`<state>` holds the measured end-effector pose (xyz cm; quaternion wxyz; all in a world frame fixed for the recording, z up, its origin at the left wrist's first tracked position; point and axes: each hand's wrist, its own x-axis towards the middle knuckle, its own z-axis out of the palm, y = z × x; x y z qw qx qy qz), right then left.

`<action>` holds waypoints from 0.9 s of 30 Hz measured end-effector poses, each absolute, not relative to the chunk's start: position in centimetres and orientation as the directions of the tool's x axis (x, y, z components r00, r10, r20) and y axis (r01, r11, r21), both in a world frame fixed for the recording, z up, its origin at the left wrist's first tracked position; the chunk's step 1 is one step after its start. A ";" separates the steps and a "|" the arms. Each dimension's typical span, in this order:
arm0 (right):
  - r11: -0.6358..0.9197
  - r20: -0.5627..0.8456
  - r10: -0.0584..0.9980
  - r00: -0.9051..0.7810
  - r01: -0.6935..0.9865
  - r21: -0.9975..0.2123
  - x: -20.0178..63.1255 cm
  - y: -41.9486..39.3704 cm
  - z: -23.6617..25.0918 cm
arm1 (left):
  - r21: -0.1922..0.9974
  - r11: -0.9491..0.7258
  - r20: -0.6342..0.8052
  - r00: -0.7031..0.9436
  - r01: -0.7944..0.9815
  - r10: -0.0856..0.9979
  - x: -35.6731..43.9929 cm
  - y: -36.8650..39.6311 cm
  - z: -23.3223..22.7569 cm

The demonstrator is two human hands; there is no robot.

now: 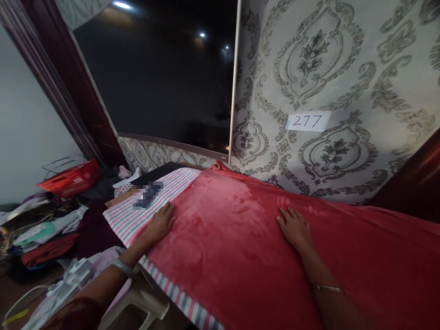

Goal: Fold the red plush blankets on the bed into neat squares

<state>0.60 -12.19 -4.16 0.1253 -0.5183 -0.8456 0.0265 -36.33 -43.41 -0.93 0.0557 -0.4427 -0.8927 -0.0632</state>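
A red plush blanket (223,243) lies spread over a striped cloth (182,178) of pink, white and grey. My left hand (162,223) rests flat at the blanket's left edge, fingers stretched out, where it meets the stripes. On the right, my right hand (294,225) lies flat on the blanket with its fingers slightly apart. Neither hand grips anything. The plush has rubbed marks and shallow wrinkles between the two hands. Toward the wall, part of the blanket is bunched up.
A dark, partly blurred object (149,196) lies on the stripes. Behind stands a large television (165,78) by a patterned wall with a paper (308,121) reading 277. At left are a red basket (74,179), piled clothes (44,233) and a white stool (140,293).
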 end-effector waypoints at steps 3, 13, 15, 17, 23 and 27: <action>0.456 0.177 0.887 -0.427 0.870 -0.187 0.6 -12.3 -3.8 | 0.085 0.669 0.188 -0.671 0.739 0.717 -36.2 -45.2 -0.2; 0.744 0.118 0.664 -0.739 0.636 -0.205 4.1 -19.5 -3.1 | 0.034 0.791 0.082 -0.790 0.611 0.607 -37.4 -45.9 1.5; 0.753 0.089 0.647 -0.757 0.617 -0.228 6.4 -21.9 -3.4 | 0.031 0.790 0.069 -0.790 0.612 0.609 -37.5 -46.0 1.7; 0.731 0.068 0.667 -0.742 0.633 -0.256 9.2 -24.6 -3.7 | 0.032 0.783 0.060 -0.783 0.621 0.619 -37.7 -46.2 1.8; 0.648 -0.014 0.715 -0.699 0.669 -0.364 16.0 -32.9 -4.4 | 0.022 0.752 0.036 -0.752 0.659 0.658 -38.6 -47.5 2.0; 0.635 0.017 0.734 -0.679 0.677 -0.372 17.7 -35.9 -4.7 | 0.087 0.714 -0.046 -0.713 0.695 0.700 -39.9 -48.2 2.4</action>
